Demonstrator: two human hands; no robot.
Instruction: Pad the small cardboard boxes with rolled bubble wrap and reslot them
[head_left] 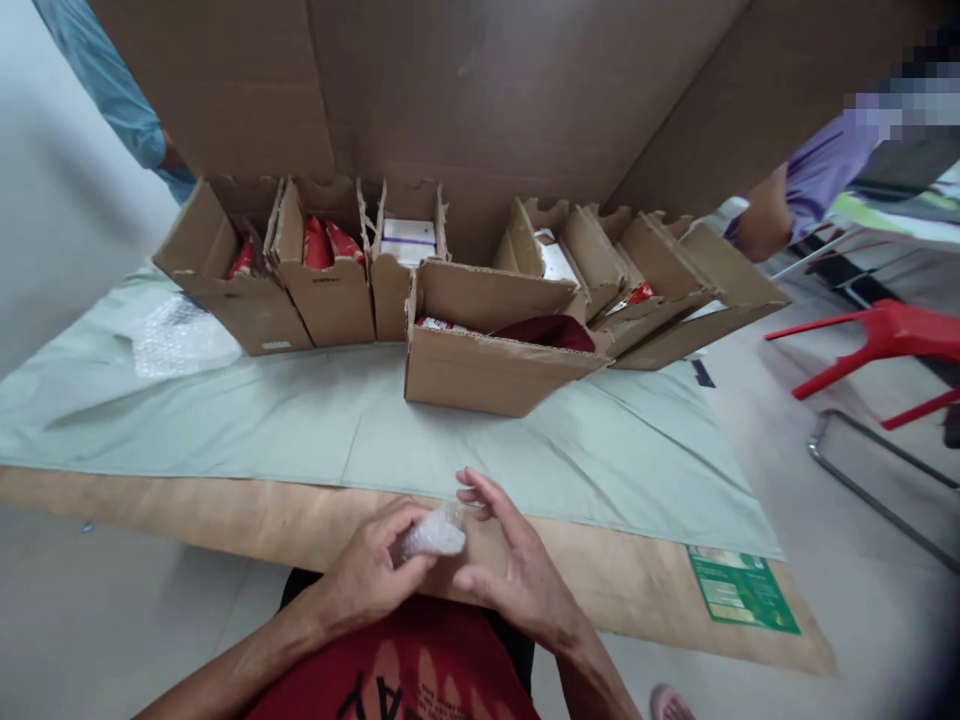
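Note:
A small bundle of bubble wrap (435,532) is in my left hand (369,562), whose thumb and fingers close round its left side. Whatever the wrap may contain cannot be made out. My right hand (517,568) is just to the right of the bundle, fingers and thumb spread apart, holding nothing. Both hands are in front of my body over the near wooden edge of the table (247,510). Beyond them, an open cardboard box (495,365) lies at an angle on the pale green cloth (315,420), with a dark red item and a printed packet inside.
Several upright cardboard bins (334,305) holding red packets and white boxes line the back, before a large cardboard panel (480,90). A bubble wrap sheet (184,340) lies at left. A red stool (892,340) is at right. Other people's sleeves (832,165) show at both sides.

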